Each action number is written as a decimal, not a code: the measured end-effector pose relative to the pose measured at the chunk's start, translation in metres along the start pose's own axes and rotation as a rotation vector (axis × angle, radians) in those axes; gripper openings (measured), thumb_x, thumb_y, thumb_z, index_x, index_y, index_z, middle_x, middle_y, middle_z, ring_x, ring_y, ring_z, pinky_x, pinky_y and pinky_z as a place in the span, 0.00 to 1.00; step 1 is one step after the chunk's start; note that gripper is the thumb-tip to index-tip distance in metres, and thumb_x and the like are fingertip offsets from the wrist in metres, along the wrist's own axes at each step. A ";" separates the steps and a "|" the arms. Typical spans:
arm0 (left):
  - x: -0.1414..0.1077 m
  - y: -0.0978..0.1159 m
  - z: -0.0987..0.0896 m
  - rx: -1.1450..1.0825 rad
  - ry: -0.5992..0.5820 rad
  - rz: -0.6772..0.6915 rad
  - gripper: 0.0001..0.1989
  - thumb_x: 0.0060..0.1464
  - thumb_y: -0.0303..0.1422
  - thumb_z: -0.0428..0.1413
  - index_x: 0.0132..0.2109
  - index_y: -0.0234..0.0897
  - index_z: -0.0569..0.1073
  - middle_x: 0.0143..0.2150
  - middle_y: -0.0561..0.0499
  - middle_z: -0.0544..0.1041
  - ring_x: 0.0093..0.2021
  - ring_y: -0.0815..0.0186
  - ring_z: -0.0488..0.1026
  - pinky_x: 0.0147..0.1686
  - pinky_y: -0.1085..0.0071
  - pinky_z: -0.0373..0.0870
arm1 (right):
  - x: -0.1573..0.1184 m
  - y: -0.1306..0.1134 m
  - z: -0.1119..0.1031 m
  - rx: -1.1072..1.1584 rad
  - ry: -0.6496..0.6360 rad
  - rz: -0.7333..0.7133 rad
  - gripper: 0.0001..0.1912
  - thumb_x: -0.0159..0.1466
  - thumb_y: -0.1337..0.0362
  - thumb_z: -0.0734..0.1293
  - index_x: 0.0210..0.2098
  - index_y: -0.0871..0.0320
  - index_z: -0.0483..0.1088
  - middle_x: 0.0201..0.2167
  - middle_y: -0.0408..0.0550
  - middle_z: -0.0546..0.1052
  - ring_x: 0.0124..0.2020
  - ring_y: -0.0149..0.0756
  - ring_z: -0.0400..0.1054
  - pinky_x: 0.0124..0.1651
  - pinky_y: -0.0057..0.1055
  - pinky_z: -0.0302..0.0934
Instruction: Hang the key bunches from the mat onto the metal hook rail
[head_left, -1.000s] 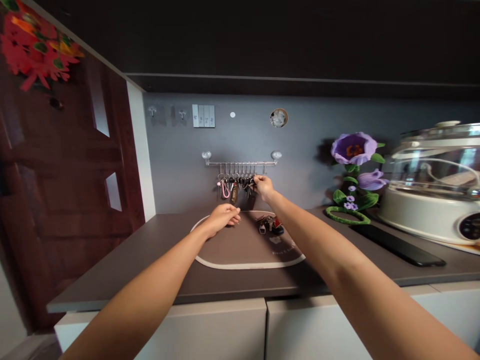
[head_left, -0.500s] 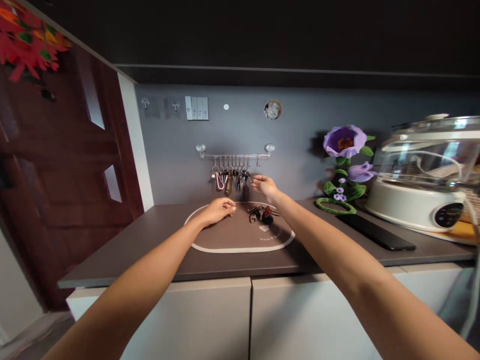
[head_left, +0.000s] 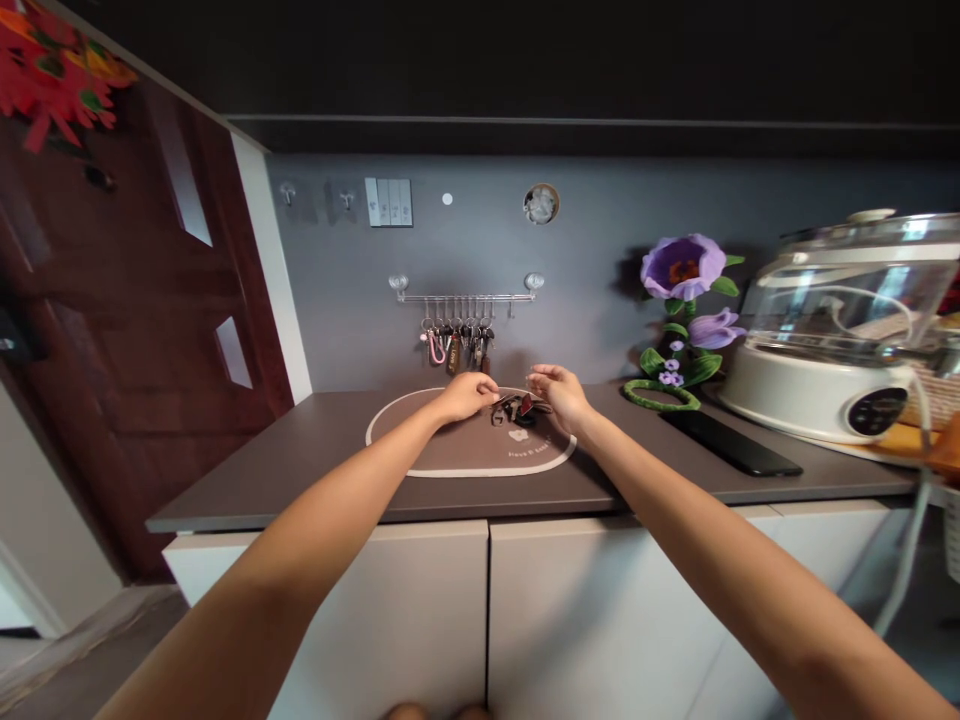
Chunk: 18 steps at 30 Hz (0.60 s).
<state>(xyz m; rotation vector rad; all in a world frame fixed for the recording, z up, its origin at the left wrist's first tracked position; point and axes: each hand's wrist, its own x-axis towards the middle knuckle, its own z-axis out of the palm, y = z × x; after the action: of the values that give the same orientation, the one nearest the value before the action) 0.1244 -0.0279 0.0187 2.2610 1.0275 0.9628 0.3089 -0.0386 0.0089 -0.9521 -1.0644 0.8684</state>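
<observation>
A small pile of keys with dark and red fobs lies on the brown oval mat with a pale rim. My left hand is over the mat, its loosely curled fingers at the left edge of the pile. I see nothing held in it. On the pile's right side is my right hand, fingers and thumb a little apart, with nothing plain between them. Behind them, a metal hook rail on the wall carries several hanging key bunches, one with a pink strap; its rightmost hook is bare.
A purple felt flower stands right of the mat, with a black phone in front of it. A white appliance with a clear top stands further right. A dark cabinet overhangs the counter; a brown door is at left.
My right hand has come down from beside the hook rail to the pile's right side. My left hand has moved right, to the keys. The view has shifted slightly.
</observation>
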 end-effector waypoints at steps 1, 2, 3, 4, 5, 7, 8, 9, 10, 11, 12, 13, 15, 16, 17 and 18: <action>0.001 0.001 0.004 -0.001 0.034 -0.011 0.10 0.45 0.32 0.54 0.35 0.32 0.72 0.32 0.48 0.75 0.31 0.68 0.70 0.33 0.72 0.65 | -0.003 0.003 -0.003 -0.025 0.022 0.001 0.11 0.47 0.76 0.63 0.31 0.60 0.65 0.25 0.42 0.72 0.23 0.26 0.65 0.30 0.25 0.61; 0.001 0.001 0.008 -0.006 0.065 -0.019 0.09 0.45 0.31 0.54 0.35 0.32 0.72 0.32 0.47 0.75 0.31 0.67 0.70 0.34 0.72 0.65 | -0.006 0.005 -0.005 -0.063 0.044 0.007 0.12 0.46 0.77 0.63 0.30 0.59 0.65 0.24 0.42 0.71 0.23 0.26 0.65 0.30 0.26 0.61; 0.001 0.000 0.012 -0.013 0.095 -0.023 0.09 0.45 0.31 0.53 0.35 0.32 0.72 0.32 0.47 0.75 0.31 0.67 0.70 0.34 0.72 0.65 | -0.010 0.008 -0.007 -0.111 0.063 0.014 0.13 0.45 0.78 0.62 0.30 0.59 0.64 0.24 0.41 0.71 0.24 0.26 0.65 0.31 0.26 0.61; 0.001 -0.002 0.015 -0.020 0.122 -0.023 0.09 0.46 0.30 0.53 0.36 0.32 0.72 0.33 0.47 0.75 0.32 0.67 0.70 0.35 0.72 0.66 | -0.014 0.009 -0.009 -0.169 0.079 0.021 0.14 0.44 0.79 0.62 0.30 0.59 0.64 0.24 0.41 0.71 0.24 0.27 0.65 0.31 0.26 0.60; 0.000 -0.005 0.018 -0.023 0.146 -0.023 0.09 0.46 0.30 0.53 0.37 0.32 0.72 0.34 0.46 0.75 0.32 0.67 0.70 0.36 0.71 0.66 | -0.017 0.011 -0.010 -0.233 0.092 0.024 0.14 0.44 0.79 0.62 0.29 0.59 0.64 0.24 0.41 0.72 0.25 0.27 0.65 0.31 0.25 0.60; -0.003 -0.012 0.020 -0.005 0.177 -0.021 0.10 0.47 0.30 0.52 0.38 0.32 0.71 0.35 0.46 0.75 0.34 0.67 0.70 0.38 0.71 0.66 | -0.023 0.011 -0.011 -0.370 0.088 0.018 0.13 0.42 0.78 0.64 0.27 0.59 0.66 0.22 0.41 0.72 0.25 0.28 0.65 0.30 0.24 0.58; -0.005 -0.015 0.020 0.019 0.185 -0.017 0.10 0.47 0.31 0.52 0.38 0.32 0.71 0.36 0.45 0.75 0.35 0.67 0.70 0.38 0.72 0.66 | -0.026 0.011 -0.011 -0.438 0.054 0.014 0.12 0.42 0.77 0.65 0.27 0.59 0.66 0.21 0.41 0.72 0.24 0.29 0.64 0.29 0.24 0.57; -0.007 -0.018 0.019 0.050 0.187 -0.007 0.11 0.48 0.31 0.51 0.39 0.32 0.71 0.36 0.45 0.75 0.35 0.67 0.71 0.39 0.72 0.66 | -0.028 0.010 -0.011 -0.507 -0.001 0.009 0.10 0.42 0.75 0.67 0.26 0.60 0.68 0.20 0.42 0.72 0.23 0.29 0.64 0.28 0.24 0.57; -0.009 -0.020 0.018 0.085 0.186 0.007 0.11 0.48 0.30 0.51 0.39 0.32 0.71 0.37 0.46 0.75 0.35 0.67 0.71 0.39 0.72 0.66 | -0.030 0.008 -0.011 -0.580 -0.065 0.003 0.08 0.43 0.72 0.67 0.25 0.60 0.69 0.20 0.42 0.72 0.22 0.29 0.64 0.27 0.25 0.56; -0.012 -0.022 0.016 0.119 0.181 0.022 0.11 0.48 0.30 0.51 0.40 0.32 0.71 0.37 0.46 0.75 0.36 0.67 0.71 0.39 0.72 0.66 | -0.031 0.007 -0.012 -0.655 -0.135 -0.007 0.06 0.44 0.69 0.68 0.25 0.60 0.70 0.19 0.43 0.72 0.22 0.30 0.64 0.26 0.25 0.55; -0.013 -0.023 0.014 0.150 0.179 0.034 0.11 0.48 0.30 0.50 0.40 0.33 0.71 0.37 0.46 0.75 0.36 0.67 0.71 0.39 0.72 0.66 | -0.032 0.005 -0.012 -0.727 -0.200 -0.027 0.07 0.46 0.65 0.68 0.25 0.60 0.71 0.20 0.43 0.73 0.22 0.30 0.64 0.26 0.25 0.55; -0.014 -0.024 0.012 0.177 0.179 0.042 0.11 0.49 0.30 0.50 0.40 0.33 0.71 0.37 0.47 0.75 0.36 0.67 0.71 0.39 0.72 0.66 | -0.032 0.004 -0.012 -0.797 -0.250 -0.058 0.09 0.47 0.61 0.68 0.27 0.60 0.72 0.21 0.43 0.74 0.23 0.31 0.65 0.27 0.25 0.55; -0.015 -0.025 0.009 0.216 0.186 0.046 0.11 0.49 0.30 0.50 0.40 0.34 0.71 0.37 0.47 0.75 0.36 0.67 0.71 0.39 0.72 0.66 | -0.033 0.002 -0.012 -0.944 -0.284 -0.130 0.14 0.47 0.56 0.67 0.30 0.57 0.73 0.24 0.43 0.75 0.27 0.32 0.67 0.30 0.25 0.56; -0.015 -0.025 0.008 0.228 0.193 0.046 0.11 0.49 0.30 0.50 0.41 0.34 0.71 0.37 0.48 0.75 0.36 0.67 0.71 0.39 0.72 0.66 | -0.034 0.002 -0.012 -1.022 -0.274 -0.156 0.16 0.47 0.54 0.67 0.31 0.57 0.73 0.26 0.44 0.75 0.29 0.33 0.67 0.32 0.25 0.56; -0.014 -0.026 0.008 0.238 0.197 0.048 0.12 0.49 0.30 0.50 0.41 0.34 0.71 0.37 0.48 0.76 0.35 0.67 0.71 0.39 0.72 0.66 | -0.034 0.002 -0.011 -1.101 -0.253 -0.169 0.18 0.47 0.52 0.67 0.32 0.57 0.73 0.27 0.45 0.76 0.31 0.34 0.68 0.33 0.25 0.56; -0.014 -0.026 0.008 0.245 0.198 0.053 0.12 0.49 0.30 0.50 0.41 0.34 0.71 0.37 0.48 0.76 0.35 0.68 0.71 0.39 0.72 0.66 | -0.034 0.002 -0.010 -1.174 -0.225 -0.170 0.18 0.46 0.51 0.67 0.32 0.57 0.74 0.28 0.46 0.76 0.32 0.35 0.68 0.34 0.25 0.56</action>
<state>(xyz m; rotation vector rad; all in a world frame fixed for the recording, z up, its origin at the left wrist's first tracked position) 0.1125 -0.0240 -0.0087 2.4382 1.2345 1.1569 0.3095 -0.0711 -0.0056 -1.6973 -1.8755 0.1262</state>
